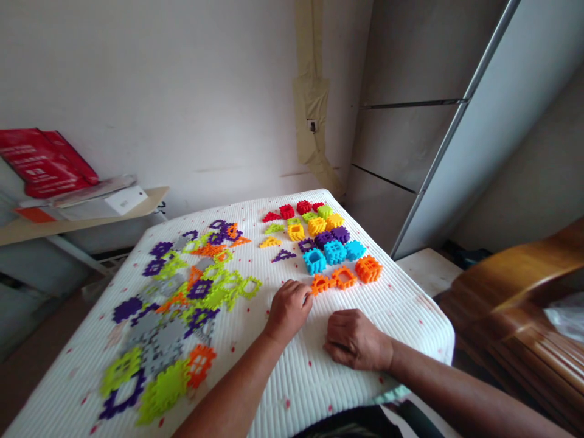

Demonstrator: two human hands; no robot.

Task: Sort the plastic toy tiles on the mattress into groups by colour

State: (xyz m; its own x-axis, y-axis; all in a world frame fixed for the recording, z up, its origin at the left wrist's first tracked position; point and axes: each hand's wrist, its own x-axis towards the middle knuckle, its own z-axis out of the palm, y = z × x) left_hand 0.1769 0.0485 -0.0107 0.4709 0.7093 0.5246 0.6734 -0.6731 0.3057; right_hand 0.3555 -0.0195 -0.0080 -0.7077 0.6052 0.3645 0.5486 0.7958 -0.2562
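My left hand (288,311) is closed, its fingertips at the left edge of an orange triangular building piece (321,284). To the right of that lie an orange square frame piece (344,277) and a stack of orange square pieces (368,269). My right hand (356,340) rests as a fist on the white quilted cover (292,371), with nothing visible in it. Just beyond the orange row are blue stacks (314,261), then purple pieces (324,239), yellow stacks (316,226), light green pieces (325,211) and red stacks (303,207).
A loose spread of grey pieces (170,338), green pieces (164,389), purple pieces (128,309) and orange pieces (201,365) covers the left side. A shelf (157,198) with a red bag (50,161) stands far left. A cabinet (392,140) and wooden furniture (524,286) are on the right.
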